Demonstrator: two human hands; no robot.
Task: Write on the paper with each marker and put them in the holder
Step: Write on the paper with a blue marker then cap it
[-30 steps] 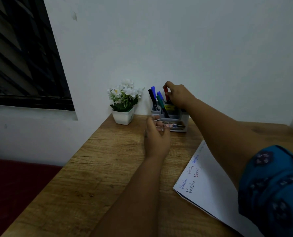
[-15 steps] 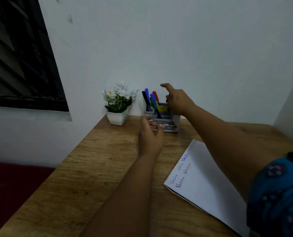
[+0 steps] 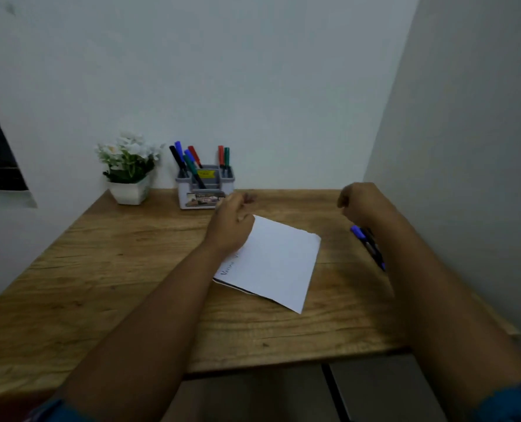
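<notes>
While several markers [image 3: 192, 161] already stand in the holder [image 3: 206, 194], one blue marker [image 3: 367, 246] lies unwritten beside the loosely curled, empty right hand [image 3: 364, 205].

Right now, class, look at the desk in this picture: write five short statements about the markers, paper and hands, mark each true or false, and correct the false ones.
1. The holder has markers standing in it. True.
2. The right hand is holding a red marker. False: it is curled with no marker visible in it; a blue marker lies on the desk beside that forearm.
3. The left hand overlaps the paper at its left edge. True.
4. The flower pot stands to the right of the holder. False: it stands to its left.
5. The paper is blank. False: handwriting shows near its left edge.
</notes>
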